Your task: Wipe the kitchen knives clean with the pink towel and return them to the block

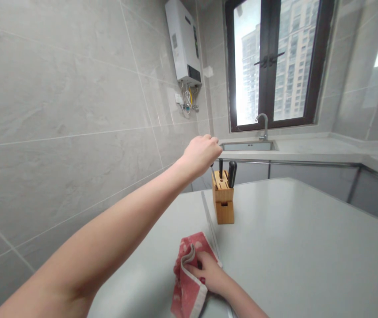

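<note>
My left hand (204,152) is closed at the upper left of the wooden knife block (224,196), around a knife (214,176). Most of that knife's handle is hidden in my fingers; a dark end and a thin strip of metal show below them, running down to the slots in the block's top. Other black-handled knives (231,173) stand in the block. Lower down, my right hand (210,271) pinches a red cloth (189,291) with a white edge, bunched and folded over the table in front of the block.
The block stands on a pale, glossy table (291,247) with a seam running past it. Behind are a counter with a sink (248,146), a faucet (264,126) and a window (268,66). A white water heater (184,42) hangs on the tiled wall at the left.
</note>
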Action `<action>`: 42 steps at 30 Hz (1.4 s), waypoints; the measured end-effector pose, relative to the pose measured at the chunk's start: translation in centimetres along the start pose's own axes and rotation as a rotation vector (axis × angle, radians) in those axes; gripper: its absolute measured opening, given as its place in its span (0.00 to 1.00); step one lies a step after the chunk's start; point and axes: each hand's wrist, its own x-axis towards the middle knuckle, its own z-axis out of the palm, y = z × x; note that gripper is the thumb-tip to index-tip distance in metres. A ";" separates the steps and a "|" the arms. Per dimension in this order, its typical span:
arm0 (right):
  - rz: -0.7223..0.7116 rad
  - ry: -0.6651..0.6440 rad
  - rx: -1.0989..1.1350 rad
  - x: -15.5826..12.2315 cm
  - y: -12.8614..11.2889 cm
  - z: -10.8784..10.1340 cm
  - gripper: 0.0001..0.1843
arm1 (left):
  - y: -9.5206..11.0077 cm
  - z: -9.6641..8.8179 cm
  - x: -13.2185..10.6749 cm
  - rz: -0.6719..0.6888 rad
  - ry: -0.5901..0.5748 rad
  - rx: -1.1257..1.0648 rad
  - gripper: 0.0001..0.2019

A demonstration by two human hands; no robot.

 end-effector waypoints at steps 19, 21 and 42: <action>-0.042 -0.010 0.012 -0.1 0.3 -0.2 0.13 | 2.8 6.5 0.0 0.005 -0.148 -0.199 0.12; -0.038 -0.014 0.013 -0.2 0.2 -0.2 0.14 | 3.0 6.7 0.0 0.013 -0.155 -0.202 0.12; -0.045 -0.023 0.058 -0.1 -0.1 -0.3 0.13 | 3.8 9.3 1.8 -0.305 -0.164 -0.767 0.16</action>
